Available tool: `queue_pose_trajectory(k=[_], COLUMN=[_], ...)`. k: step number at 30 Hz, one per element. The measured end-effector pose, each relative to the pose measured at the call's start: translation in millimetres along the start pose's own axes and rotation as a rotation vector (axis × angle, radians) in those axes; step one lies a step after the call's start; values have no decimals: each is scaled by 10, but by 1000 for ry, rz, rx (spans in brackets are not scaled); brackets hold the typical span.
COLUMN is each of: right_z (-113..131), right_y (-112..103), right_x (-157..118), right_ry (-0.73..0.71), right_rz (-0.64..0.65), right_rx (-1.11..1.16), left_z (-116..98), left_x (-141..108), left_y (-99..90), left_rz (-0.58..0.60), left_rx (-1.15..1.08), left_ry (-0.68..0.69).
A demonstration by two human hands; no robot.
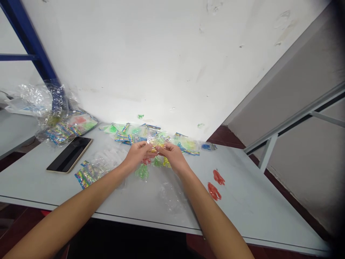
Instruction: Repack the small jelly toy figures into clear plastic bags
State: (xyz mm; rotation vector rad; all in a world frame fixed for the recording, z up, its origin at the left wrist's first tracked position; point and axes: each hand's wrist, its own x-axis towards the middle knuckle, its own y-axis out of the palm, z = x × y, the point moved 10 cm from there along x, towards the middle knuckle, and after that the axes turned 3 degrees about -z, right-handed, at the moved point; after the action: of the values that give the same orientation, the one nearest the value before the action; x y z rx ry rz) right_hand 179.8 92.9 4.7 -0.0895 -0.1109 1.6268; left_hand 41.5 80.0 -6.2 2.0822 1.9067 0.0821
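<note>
Over the middle of the table, my left hand [139, 154] and my right hand [172, 155] meet with their fingertips pinched. Between them is a crinkled clear plastic bag [154, 140] with something yellow in or behind it; the exact contents are too small to make out. Just below the fingers lie green stretchy-looking pieces [142, 172], a red piece [146, 161] and a yellow piece [166, 162]. Two red pieces [214, 191] of a similar soft look rest to the right of my right forearm.
Several small packets with colourful printed headers [124, 138] line the wall side of the grey table [269, 205]. At the left are a smartphone [69, 154], a pile of packets [63, 132] and empty-looking clear bags [106, 158]. Another clear bag [172, 198] lies near the front edge.
</note>
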Motion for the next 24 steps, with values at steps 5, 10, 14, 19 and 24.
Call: queue_pose_trajectory(k=[5, 10, 14, 19, 24], right_z=[25, 55, 144, 253, 272], right_y=[31, -34, -235, -439, -222], right_x=[-19, -6, 40, 34, -127], right_ry=[45, 52, -35, -72, 22], right_rz=[31, -15, -118, -124, 240], right_rx=[199, 276, 252, 148, -65], left_z=[-111, -116, -194, -517, -499], left_x=[-12, 0, -4, -119, -118], left_y=[-67, -122, -202, -109, -27], left_rz=[-49, -82, -148, -169, -172], left_rx=[13, 47, 140, 585, 866], left_ry=[60, 72, 147, 529, 632])
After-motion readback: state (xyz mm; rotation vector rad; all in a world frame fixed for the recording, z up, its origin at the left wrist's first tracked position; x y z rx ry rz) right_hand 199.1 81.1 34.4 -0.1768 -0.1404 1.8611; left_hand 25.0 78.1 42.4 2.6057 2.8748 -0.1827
